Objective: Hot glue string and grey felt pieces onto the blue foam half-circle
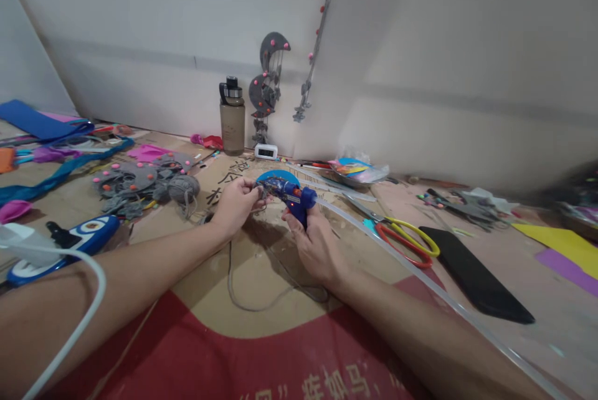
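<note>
My right hand (316, 241) is wrapped round the handle of a blue hot glue gun (292, 197), its nozzle pointing left. A long clear glue stick (374, 237) runs out of the gun's back end toward the lower right. The fingers of my left hand (240, 204) are pinched at the nozzle tip, on a small grey piece whose kind I cannot make out. Grey yarn (255, 309) trails in a loop on the cardboard below the hands. Just behind the gun lies a blue disc (279, 174).
At left are a grey yarn ball (184, 189), grey felt pieces with pompoms (133, 179) and a power strip (88, 235). A bottle (232, 119) and small clock (266, 151) stand behind. Scissors (406, 239) and a black phone-like slab (476, 275) lie right.
</note>
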Action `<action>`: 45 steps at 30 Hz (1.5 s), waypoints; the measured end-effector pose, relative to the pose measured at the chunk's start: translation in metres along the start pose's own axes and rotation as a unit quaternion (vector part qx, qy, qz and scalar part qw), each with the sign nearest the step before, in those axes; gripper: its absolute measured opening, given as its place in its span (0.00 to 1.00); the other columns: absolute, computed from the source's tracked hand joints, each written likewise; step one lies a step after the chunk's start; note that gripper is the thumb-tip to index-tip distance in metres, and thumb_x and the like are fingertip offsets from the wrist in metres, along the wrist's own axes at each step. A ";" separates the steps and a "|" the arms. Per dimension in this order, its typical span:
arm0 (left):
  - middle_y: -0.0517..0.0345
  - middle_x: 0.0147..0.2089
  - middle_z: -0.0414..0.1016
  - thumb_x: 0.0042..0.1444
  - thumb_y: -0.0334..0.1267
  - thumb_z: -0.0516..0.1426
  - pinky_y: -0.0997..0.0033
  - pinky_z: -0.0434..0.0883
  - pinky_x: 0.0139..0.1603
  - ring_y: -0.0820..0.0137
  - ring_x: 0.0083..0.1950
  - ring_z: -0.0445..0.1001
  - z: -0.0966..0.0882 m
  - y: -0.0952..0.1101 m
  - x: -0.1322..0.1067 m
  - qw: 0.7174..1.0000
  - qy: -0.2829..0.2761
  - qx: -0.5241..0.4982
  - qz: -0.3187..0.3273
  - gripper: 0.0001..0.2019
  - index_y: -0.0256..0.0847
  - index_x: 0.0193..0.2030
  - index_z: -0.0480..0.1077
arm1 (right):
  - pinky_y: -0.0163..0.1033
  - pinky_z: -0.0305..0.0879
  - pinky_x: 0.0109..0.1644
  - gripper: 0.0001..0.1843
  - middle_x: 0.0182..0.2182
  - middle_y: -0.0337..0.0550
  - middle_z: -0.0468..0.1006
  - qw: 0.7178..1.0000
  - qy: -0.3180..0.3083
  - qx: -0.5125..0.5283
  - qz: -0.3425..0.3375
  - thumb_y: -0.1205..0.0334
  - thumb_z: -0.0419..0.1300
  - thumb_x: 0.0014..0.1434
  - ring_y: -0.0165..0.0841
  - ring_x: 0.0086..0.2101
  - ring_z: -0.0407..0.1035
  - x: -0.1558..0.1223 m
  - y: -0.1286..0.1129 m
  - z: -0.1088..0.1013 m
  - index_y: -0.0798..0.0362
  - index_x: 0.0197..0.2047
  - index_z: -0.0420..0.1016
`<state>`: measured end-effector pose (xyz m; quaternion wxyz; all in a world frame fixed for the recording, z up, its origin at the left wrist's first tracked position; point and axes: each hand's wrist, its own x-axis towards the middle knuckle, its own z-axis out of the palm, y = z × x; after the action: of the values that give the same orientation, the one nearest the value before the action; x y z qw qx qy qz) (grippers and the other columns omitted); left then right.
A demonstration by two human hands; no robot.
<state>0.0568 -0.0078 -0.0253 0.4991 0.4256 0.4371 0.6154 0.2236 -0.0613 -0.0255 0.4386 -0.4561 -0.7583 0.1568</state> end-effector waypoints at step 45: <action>0.55 0.26 0.76 0.45 0.35 0.61 0.68 0.74 0.35 0.70 0.27 0.76 -0.001 0.001 0.002 0.999 0.011 -0.001 0.049 0.09 0.37 0.29 0.65 | 0.46 0.66 0.49 0.17 0.45 0.51 0.75 1.000 0.025 0.001 0.015 0.55 0.48 0.62 0.39 0.43 0.70 0.000 -0.003 0.000 0.55 0.47 0.69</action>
<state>0.0550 -0.0057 -0.0241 0.4637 0.4390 0.4210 0.6442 0.2215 -0.0629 -0.0236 0.4551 -0.4708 -0.7402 0.1527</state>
